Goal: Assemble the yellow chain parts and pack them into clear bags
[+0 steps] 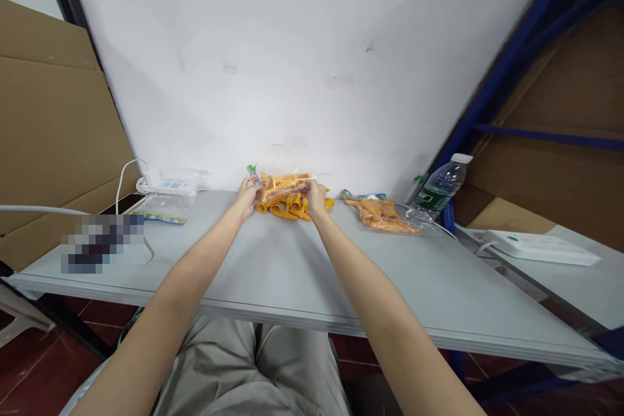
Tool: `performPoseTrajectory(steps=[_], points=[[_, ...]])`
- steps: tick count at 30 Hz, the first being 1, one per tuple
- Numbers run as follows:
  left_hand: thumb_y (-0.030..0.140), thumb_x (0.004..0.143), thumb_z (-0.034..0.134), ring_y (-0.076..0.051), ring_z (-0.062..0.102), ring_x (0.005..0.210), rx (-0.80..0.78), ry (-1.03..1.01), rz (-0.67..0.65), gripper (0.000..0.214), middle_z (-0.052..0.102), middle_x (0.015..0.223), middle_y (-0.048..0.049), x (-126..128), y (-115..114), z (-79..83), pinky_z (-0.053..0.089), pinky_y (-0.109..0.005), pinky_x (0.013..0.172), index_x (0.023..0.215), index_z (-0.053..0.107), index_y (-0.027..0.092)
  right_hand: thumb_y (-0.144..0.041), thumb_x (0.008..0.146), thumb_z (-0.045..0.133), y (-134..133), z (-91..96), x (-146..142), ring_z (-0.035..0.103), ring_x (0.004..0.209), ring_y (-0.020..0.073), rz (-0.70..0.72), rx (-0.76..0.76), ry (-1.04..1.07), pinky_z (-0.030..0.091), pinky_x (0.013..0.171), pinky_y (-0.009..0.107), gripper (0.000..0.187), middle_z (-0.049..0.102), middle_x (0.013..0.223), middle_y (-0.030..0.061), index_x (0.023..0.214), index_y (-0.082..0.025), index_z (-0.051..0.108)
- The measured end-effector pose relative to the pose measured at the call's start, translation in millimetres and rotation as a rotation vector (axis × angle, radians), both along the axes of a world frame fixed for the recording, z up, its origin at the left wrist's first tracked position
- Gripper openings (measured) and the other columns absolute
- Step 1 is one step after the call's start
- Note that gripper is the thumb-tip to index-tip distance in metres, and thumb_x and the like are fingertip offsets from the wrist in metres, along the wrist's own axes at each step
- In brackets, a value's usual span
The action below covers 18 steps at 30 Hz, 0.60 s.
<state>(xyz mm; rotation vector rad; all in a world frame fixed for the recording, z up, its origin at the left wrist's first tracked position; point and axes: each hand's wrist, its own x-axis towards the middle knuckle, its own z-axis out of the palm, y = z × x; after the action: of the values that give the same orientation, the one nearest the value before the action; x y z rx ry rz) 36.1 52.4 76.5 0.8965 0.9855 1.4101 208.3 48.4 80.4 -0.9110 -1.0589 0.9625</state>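
Between my two hands is a clear plastic bag [285,188] with orange, cone-like pieces in it. My left hand [248,196] is closed on the bag's left end, where a green and blue printed header shows. Gripping the right end, my right hand [315,195] has its fingers partly hidden behind the plastic. Below the bag, a pile of loose orange horn-shaped pieces [292,207] lies on the grey table, close to the wall. To the right lies another clear bag [383,213] filled with similar orange pieces.
A water bottle [441,185] leans at the right beside a blue rack post. Clear packaging [168,205], a power strip [168,185] and a phone [121,203] with cables lie at the left. Cardboard [49,110] stands on the left; a white power strip [543,247] is far right.
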Motion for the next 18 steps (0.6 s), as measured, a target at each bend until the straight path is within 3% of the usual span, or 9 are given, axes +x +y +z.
performPoseTrajectory(steps=[3,6,9,12,14,18], points=[[0.008,0.071,0.068,-0.015,0.068,0.082,0.053,0.053,0.042,0.084,0.066,0.113,-0.0030,11.3,-2.6,-2.2,0.057,-0.030,0.071,0.140,0.029,0.036,-0.034,0.086,0.040,10.4,-12.8,2.6,0.066,0.071,0.0157,-0.072,-0.162,0.127,0.052,0.071,0.026,0.031,0.065,0.062,0.0013,0.059,-0.023,0.052],[0.006,0.067,0.072,-0.017,0.067,0.091,0.050,0.113,0.033,0.103,0.063,0.120,-0.0063,22.7,-7.8,-8.1,0.056,-0.028,0.073,0.146,0.013,0.037,-0.035,0.088,0.042,12.4,-19.0,7.7,0.065,0.065,0.0145,0.045,-0.349,0.247,0.053,0.063,0.026,0.024,0.063,0.068,-0.0011,0.070,-0.023,0.051],[0.007,0.067,0.073,-0.018,0.067,0.095,0.013,0.150,-0.015,0.111,0.065,0.118,-0.0084,31.3,-10.8,-14.4,0.056,-0.030,0.075,0.147,0.002,0.037,-0.027,0.088,0.045,7.0,-19.9,14.4,0.064,0.062,0.0146,0.185,-0.422,0.324,0.053,0.060,0.027,0.012,0.063,0.071,-0.0014,0.078,-0.023,0.051],[0.013,0.070,0.073,-0.019,0.068,0.097,-0.027,0.107,-0.002,0.111,0.066,0.117,-0.0090,33.9,-9.1,-17.2,0.056,-0.031,0.077,0.146,-0.004,0.036,-0.016,0.086,0.046,-1.4,-19.8,20.1,0.064,0.063,0.0123,0.173,-0.432,0.381,0.052,0.060,0.023,0.011,0.065,0.073,-0.0008,0.079,-0.022,0.053],[0.017,0.072,0.071,-0.018,0.069,0.094,-0.056,0.073,0.006,0.101,0.067,0.115,-0.0089,31.8,-6.6,-17.2,0.056,-0.032,0.077,0.144,0.002,0.034,-0.013,0.085,0.047,-7.1,-21.1,22.9,0.064,0.064,0.0118,0.160,-0.434,0.404,0.052,0.061,0.023,0.012,0.066,0.073,-0.0005,0.079,-0.021,0.054],[0.024,0.077,0.066,-0.017,0.071,0.081,-0.053,0.167,-0.066,0.054,0.072,0.094,-0.0068,21.3,-4.4,-16.1,0.054,-0.030,0.076,0.123,0.037,0.027,-0.011,0.086,0.048,-17.4,-27.3,28.0,0.068,0.068,0.0136,0.221,-0.469,0.371,0.054,0.062,0.024,0.013,0.068,0.074,0.0015,0.079,-0.021,0.054]])
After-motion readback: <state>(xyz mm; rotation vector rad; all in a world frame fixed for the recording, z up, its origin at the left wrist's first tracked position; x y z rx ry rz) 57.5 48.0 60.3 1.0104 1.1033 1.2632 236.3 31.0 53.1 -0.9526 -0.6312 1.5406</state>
